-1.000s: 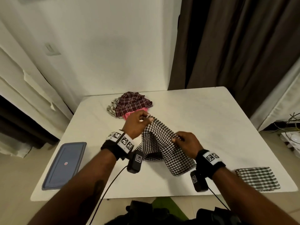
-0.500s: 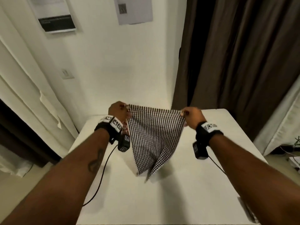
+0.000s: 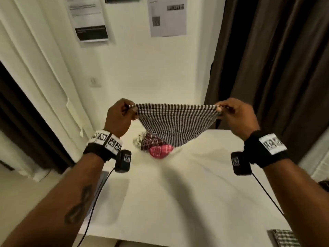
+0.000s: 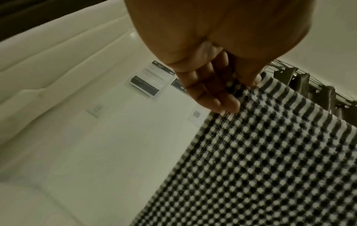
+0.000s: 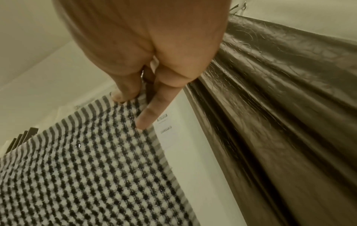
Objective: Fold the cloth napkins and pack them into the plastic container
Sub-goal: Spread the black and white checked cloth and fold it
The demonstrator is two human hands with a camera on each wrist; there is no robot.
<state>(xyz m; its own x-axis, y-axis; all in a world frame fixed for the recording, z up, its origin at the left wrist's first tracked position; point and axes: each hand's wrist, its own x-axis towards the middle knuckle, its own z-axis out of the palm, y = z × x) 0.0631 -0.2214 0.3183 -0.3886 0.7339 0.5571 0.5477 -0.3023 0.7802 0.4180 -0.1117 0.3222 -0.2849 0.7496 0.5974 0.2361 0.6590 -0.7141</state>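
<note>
A black-and-white checked napkin [image 3: 176, 124] hangs spread in the air above the white table [image 3: 178, 193]. My left hand [image 3: 132, 110] pinches its top left corner and my right hand [image 3: 219, 109] pinches its top right corner, so the top edge is stretched straight between them. The left wrist view shows the thumb and fingers [image 4: 228, 104] closed on the checked napkin [image 4: 270, 152]. In the right wrist view the checked napkin [image 5: 96, 168] is pinched the same way by my right hand [image 5: 133, 99]. No container is in sight.
A heap of dark red and pink plaid napkins [image 3: 156, 145] lies at the table's far side, under the hanging cloth. A folded green-checked napkin [image 3: 286, 239] sits at the near right corner. Dark curtains [image 3: 276, 59] hang to the right, a white wall with papers behind.
Both hands lifted the checked napkin off the table, moved apart and raised it higher; its lower part has swung up and away. The head view tilted upward.
</note>
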